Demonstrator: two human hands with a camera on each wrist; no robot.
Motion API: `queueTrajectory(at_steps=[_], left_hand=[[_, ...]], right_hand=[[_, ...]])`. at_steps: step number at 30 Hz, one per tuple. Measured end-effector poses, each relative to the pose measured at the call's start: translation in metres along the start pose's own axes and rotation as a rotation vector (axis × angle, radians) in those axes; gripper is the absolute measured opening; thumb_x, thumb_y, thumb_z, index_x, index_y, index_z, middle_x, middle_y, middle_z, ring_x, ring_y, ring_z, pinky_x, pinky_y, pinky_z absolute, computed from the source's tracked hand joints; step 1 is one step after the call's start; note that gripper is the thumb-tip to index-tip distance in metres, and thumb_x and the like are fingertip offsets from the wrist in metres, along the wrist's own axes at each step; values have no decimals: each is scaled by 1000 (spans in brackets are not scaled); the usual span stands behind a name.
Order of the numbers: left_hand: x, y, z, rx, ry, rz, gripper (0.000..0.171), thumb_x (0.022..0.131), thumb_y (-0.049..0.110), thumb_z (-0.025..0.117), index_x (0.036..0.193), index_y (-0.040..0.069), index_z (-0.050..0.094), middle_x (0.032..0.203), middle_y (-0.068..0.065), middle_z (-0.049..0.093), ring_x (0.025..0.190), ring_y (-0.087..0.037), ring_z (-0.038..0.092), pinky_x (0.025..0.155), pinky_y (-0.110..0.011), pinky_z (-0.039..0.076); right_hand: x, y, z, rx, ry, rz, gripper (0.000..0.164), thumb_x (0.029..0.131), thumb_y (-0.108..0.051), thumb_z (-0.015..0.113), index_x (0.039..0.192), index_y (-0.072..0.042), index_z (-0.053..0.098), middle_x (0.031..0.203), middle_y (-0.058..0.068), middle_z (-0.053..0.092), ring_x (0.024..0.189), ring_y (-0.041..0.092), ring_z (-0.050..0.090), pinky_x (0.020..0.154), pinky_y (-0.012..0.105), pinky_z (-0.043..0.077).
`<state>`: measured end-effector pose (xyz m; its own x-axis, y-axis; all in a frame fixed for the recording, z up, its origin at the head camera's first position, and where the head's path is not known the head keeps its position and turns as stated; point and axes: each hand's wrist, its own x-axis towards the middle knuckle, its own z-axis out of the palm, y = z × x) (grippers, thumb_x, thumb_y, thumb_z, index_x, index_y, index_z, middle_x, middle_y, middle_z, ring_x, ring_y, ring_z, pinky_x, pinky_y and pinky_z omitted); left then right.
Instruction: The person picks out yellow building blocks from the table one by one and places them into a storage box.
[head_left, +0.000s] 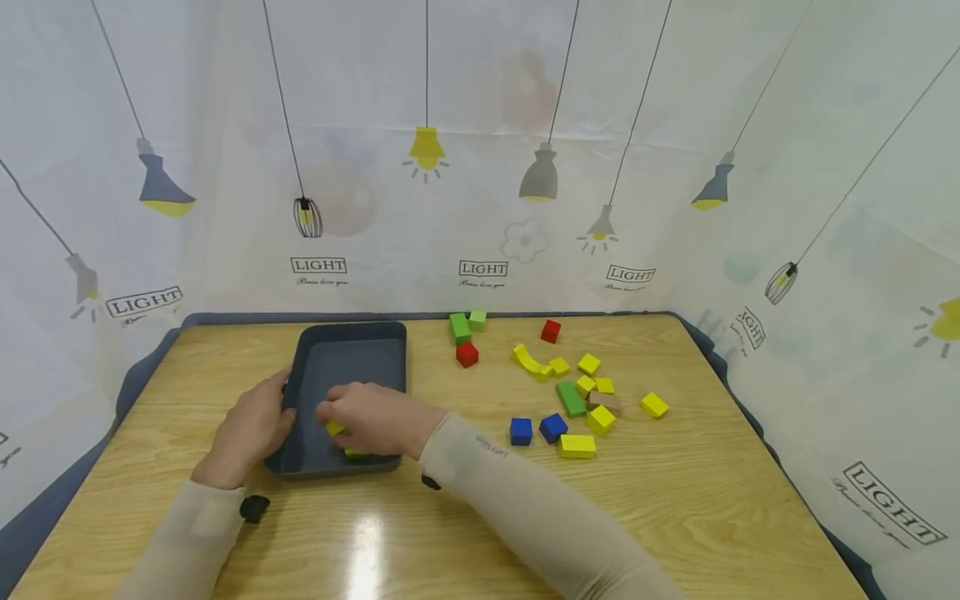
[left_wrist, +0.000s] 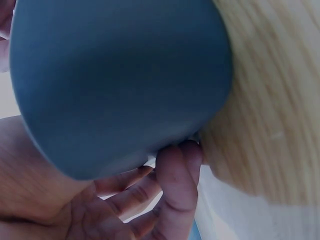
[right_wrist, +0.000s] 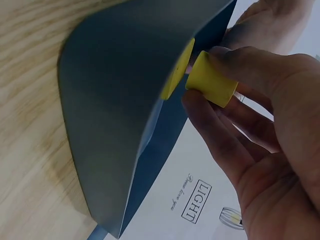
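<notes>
Over the dark grey tray (head_left: pixel 352 333), my right hand (head_left: pixel 382 417) pinches a yellow block (right_wrist: pixel 212 80) between thumb and fingertips. A second yellow block (right_wrist: pixel 179 70) is inside the tray, close by the held one in the right wrist view and mostly covered by my hand in the head view. My left hand (head_left: pixel 251 429) grips the tray's left side wall. In the left wrist view, its fingers (left_wrist: pixel 176 175) sit at the rim, and the tray (left_wrist: pixel 125 85) fills much of the picture.
Right of the tray lie loose blocks: red (head_left: pixel 467 354), green (head_left: pixel 571 399), blue (head_left: pixel 521 431), a brown one (head_left: pixel 604 403) and several yellow ones (head_left: pixel 577 447). A curved yellow piece (head_left: pixel 531 363) is among them. Printed cloth (head_left: pixel 480 208) walls in the wooden table (head_left: pixel 450 533).
</notes>
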<state>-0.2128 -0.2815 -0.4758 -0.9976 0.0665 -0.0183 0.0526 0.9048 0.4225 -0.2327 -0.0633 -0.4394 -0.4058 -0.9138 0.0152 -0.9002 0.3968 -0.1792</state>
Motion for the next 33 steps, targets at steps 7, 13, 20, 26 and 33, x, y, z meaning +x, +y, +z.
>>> queueTrajectory(at_steps=[7,13,20,26,33], left_hand=[[0,0,1,2,-2,-10,67,96,7,58,155,-5,27,141,-35,45,120,-50,51,86,-60,48],[0,-1,2,3,-7,-21,69,96,7,59,155,-4,26,142,-35,45,114,-49,55,79,-57,51],[0,-1,2,-7,10,2,67,96,6,58,155,-3,27,142,-35,45,111,-48,56,77,-55,51],[1,-3,3,-9,18,10,66,95,6,57,154,-4,29,142,-35,45,116,-50,53,82,-60,49],[1,-3,3,-6,15,6,67,95,7,57,155,-3,28,143,-35,44,116,-51,53,82,-60,49]], right_hand=[[4,-7,4,-30,-51,-11,33,94,-24,74,126,-19,67,112,-10,58,94,1,58,79,13,47],[7,-12,5,-38,-74,-23,32,95,-25,73,126,-20,66,112,-10,57,92,0,58,78,13,47],[10,-17,6,-60,-90,-59,32,96,-25,72,127,-22,66,112,-9,57,94,1,58,78,14,47],[11,-22,6,-64,-110,-65,32,95,-25,73,126,-24,67,113,-10,58,97,0,59,80,13,47],[10,-22,8,-81,-108,-67,34,93,-29,75,126,-24,67,114,-9,58,98,0,58,81,13,47]])
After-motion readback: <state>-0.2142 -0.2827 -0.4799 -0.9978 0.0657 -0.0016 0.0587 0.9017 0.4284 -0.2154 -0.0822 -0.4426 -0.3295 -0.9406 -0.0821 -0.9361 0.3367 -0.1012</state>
